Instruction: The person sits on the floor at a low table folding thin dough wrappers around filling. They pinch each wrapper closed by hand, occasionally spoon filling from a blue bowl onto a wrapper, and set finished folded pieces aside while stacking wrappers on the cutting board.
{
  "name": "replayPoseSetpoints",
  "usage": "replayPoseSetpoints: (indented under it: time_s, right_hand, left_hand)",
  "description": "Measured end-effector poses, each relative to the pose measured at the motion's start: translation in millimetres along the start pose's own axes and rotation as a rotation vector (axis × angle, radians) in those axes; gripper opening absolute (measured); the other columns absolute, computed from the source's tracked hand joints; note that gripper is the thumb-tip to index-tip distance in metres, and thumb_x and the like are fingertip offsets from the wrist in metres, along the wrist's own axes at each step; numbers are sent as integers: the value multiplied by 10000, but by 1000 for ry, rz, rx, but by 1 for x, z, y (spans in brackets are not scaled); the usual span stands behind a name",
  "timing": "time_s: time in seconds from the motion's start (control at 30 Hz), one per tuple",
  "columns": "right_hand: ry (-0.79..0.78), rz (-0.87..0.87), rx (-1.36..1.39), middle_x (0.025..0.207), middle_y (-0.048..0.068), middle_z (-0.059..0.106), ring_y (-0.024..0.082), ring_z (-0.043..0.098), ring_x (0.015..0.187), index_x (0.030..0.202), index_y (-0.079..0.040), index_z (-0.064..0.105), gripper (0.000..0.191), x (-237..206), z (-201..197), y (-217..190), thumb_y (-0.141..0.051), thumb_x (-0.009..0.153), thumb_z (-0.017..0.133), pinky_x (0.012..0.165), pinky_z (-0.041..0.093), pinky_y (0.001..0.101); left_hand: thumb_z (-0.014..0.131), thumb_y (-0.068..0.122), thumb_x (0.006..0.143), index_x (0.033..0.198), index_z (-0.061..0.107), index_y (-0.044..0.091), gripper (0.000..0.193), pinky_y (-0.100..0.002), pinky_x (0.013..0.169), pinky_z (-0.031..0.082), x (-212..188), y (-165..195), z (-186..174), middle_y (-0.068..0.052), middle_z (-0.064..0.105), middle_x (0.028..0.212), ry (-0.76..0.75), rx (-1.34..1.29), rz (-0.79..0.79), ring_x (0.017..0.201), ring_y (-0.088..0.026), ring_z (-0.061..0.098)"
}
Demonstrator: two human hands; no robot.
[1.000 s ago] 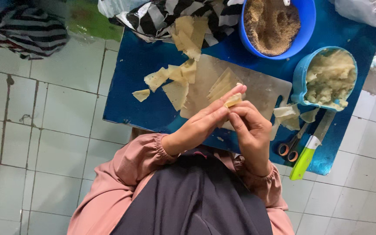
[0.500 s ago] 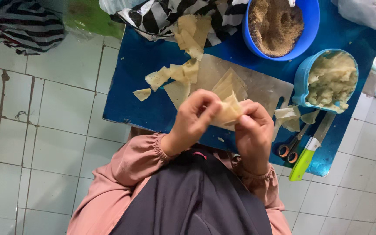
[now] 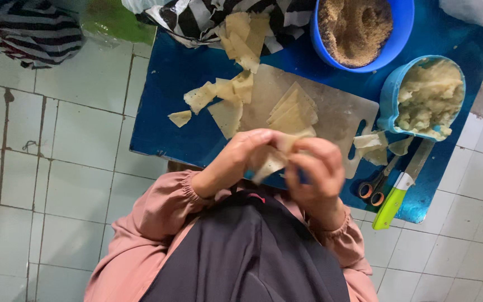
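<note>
Hands drawn closer; both hands' fingers pinch thin, floppy pale wrapper (image 3: 269,162).

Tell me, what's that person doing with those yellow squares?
The person holds a thin pale wrapper between the left hand and the right hand, pinching it above a cutting board. More wrappers lie stacked on the board, and loose pieces are scattered on the blue table. A blue bowl of brown crumbs and a tub of pale mash stand nearby, beside scissors and a green-handled knife.
</note>
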State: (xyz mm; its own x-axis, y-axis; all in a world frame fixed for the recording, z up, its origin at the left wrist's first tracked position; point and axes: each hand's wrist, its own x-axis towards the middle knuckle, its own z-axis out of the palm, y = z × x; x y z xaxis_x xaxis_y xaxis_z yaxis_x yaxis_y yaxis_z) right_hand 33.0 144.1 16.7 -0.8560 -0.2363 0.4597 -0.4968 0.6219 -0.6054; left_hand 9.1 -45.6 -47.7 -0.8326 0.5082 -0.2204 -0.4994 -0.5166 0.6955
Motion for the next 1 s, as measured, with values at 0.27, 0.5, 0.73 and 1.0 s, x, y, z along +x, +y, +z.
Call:
replayPoseSetpoints:
  time_s: [0.27,0.5,0.73,1.0]
  right_hand:
    - [40,371,285,1263,123,662,245,649,1186,1257,-10,645,279,-8,-4,-7,-95,998,701,1014,516,317]
    - [115,705,945,1060,90,679,150,658,916,1113,65,645,136,-17,2,22,-9,1016,707,838,538,281]
    - [101,388,16,972,106,664,179,661,841,1070,31,694,86,-8,13,15,54,987,700,755,535,296]
    - [36,261,-248,958,148,654,307,659,852,1048,-3,705,119,5,18,13,33,941,743,756,523,374]
  left_hand:
    - [607,187,1047,1314,652,-45,356,-258,734,608,2,0,7,-85,734,1089,57,-135,-116,876,-94,712]
    - [704,130,1008,1167,732,-14,216,-272,646,523,-1,2,17,-78,731,979,141,410,162,803,-137,688]
    - [698,113,972,1019,672,63,73,-361,712,546,-3,10,21,-106,671,922,261,1093,536,833,-298,687]
    - [728,196,951,1004,621,53,186,-382,615,526,7,12,25,-116,672,887,326,1221,493,723,-300,669]
